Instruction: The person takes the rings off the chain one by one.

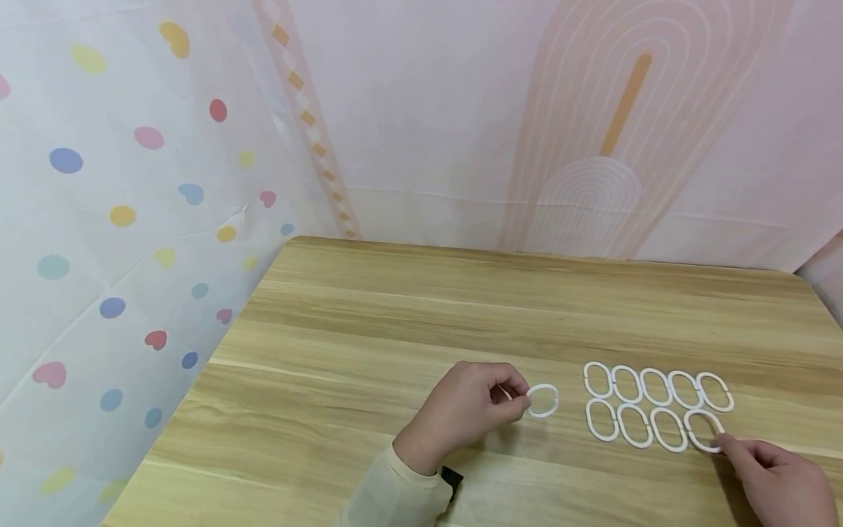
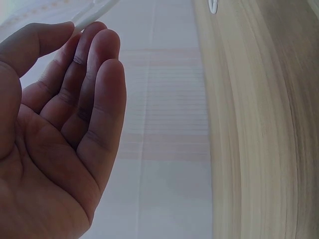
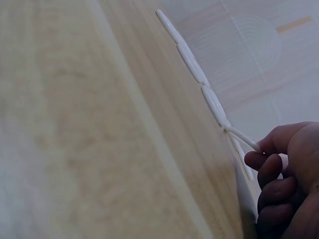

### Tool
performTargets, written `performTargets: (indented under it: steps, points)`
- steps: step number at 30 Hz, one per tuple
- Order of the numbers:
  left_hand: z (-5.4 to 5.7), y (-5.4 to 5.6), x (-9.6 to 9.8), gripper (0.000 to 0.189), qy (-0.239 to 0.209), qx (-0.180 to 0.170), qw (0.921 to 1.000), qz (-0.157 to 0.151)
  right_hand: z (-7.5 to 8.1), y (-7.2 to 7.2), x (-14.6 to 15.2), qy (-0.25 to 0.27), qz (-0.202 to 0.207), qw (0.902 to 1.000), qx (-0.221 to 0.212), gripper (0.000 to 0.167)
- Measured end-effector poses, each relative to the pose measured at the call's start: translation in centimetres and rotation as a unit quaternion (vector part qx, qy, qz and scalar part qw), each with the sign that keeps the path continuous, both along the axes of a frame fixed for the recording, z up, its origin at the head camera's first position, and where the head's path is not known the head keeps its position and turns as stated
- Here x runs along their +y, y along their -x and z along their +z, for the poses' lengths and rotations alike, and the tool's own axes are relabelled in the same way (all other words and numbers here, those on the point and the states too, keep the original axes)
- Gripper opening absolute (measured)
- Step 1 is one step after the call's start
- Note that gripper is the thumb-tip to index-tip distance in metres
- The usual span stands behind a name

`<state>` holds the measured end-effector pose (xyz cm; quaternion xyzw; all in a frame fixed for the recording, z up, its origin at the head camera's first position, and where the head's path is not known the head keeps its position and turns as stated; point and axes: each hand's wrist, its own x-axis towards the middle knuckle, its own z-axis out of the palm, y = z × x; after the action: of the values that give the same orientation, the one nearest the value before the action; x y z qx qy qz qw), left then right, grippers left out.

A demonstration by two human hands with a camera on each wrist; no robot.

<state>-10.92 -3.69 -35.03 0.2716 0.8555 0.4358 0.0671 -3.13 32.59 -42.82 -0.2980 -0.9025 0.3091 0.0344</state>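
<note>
My left hand pinches a white oval shower curtain ring between thumb and fingertips, left of the laid-out rings. In the left wrist view, part of this ring shows at the thumb tip, while the other fingers are extended. Over on the right, my right hand pinches the edge of another white curtain ring, at the right end of the near row. The right wrist view shows that ring tilted, its far end low by the row and its near edge raised in the fingers.
Several matching rings lie in two rows on the wood-grain table: a far row and a near row. A patterned cloth backdrop stands along the table's back edge, with a dotted cloth at the left.
</note>
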Motion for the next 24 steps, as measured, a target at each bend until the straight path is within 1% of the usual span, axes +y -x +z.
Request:
performTargets:
  steps: [7, 16, 24]
  points:
    - [0.07, -0.04, -0.02, 0.007, -0.005, -0.002, 1.0000, 0.000, 0.24, 0.01, -0.09, -0.014, 0.017, 0.9996, -0.017, 0.044]
    - [0.18, -0.08, -0.01, 0.007, -0.008, 0.002, 1.0000, -0.001, 0.69, -0.20, -0.46, 0.008, -0.003, 0.9997, -0.024, 0.049]
    - [0.27, -0.15, -0.04, 0.006, -0.008, 0.002, 1.0000, -0.001, 0.84, -0.25, -0.46, 0.009, -0.002, 0.9996, -0.026, 0.048]
